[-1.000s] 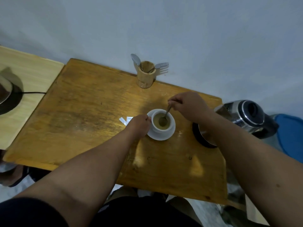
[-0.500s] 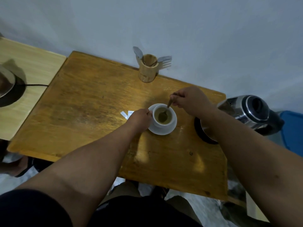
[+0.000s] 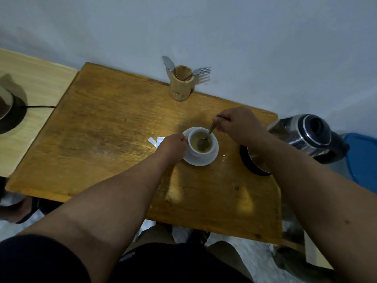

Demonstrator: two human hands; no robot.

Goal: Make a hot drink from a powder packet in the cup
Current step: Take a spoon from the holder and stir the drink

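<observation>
Stirring the powder drink in the cup, almost the last step.

On the wooden table (image 3: pixel 106 144), a torn white packet (image 3: pixel 155 140) lies just left of the left hand (image 3: pixel 173 147), whose curled fingers hold the side of the white cup (image 3: pixel 201 142) to keep it steady on its saucer (image 3: pixel 212 158). The cup stands near the table's middle and is filled with a pale brown drink. The right hand (image 3: pixel 238 124) pinches the handle of a spoon (image 3: pixel 206 139), its bowl in the liquid. A kettle (image 3: pixel 306 135) rests at the right edge. I judge the mixing is in progress; next, the spoon should be lifted out gently, without spilling.
</observation>
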